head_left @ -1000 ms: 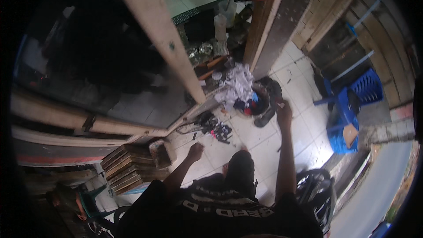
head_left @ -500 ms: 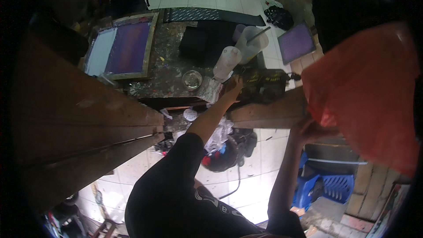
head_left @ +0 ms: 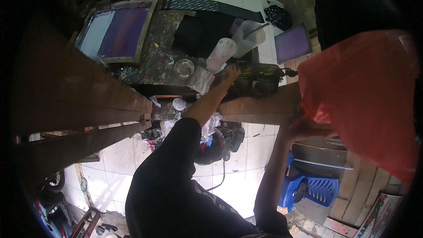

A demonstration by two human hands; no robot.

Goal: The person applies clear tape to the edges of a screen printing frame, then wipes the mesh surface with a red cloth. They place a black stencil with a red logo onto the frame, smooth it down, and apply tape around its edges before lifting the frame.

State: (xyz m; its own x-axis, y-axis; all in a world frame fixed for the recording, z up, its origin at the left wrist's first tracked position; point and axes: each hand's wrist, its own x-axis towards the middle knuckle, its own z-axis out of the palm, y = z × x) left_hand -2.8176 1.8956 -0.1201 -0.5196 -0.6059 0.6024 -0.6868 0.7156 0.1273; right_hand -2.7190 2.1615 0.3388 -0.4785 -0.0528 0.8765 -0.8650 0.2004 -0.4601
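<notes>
My left hand (head_left: 231, 74) reaches over the worktable's near edge, its fingers curled in beside a black package with yellow print (head_left: 259, 79). What those fingers hold, if anything, is too small to make out. Just beyond stand a whitish plastic bottle (head_left: 221, 54) and a translucent jug (head_left: 248, 39) with a stick in it. A round glass dish (head_left: 183, 68) and a folded pale cloth (head_left: 202, 80) lie to the left of this hand. At the right, my right hand (head_left: 306, 128) has its fingers stretched out at the lower edge of a red plastic bag (head_left: 361, 92), which partly covers them.
A framed printing screen (head_left: 121, 35) with purple and pale areas lies on the stained table. Black sheets (head_left: 194, 35) are behind the bottle. Wooden planks (head_left: 260, 105) border the near side. A blue plastic crate (head_left: 321, 189) is on the floor at lower right.
The whole view has shifted, so the table and bottle appear slightly higher and further left. Both hands stay at nearly the same places beside the package and the red bag.
</notes>
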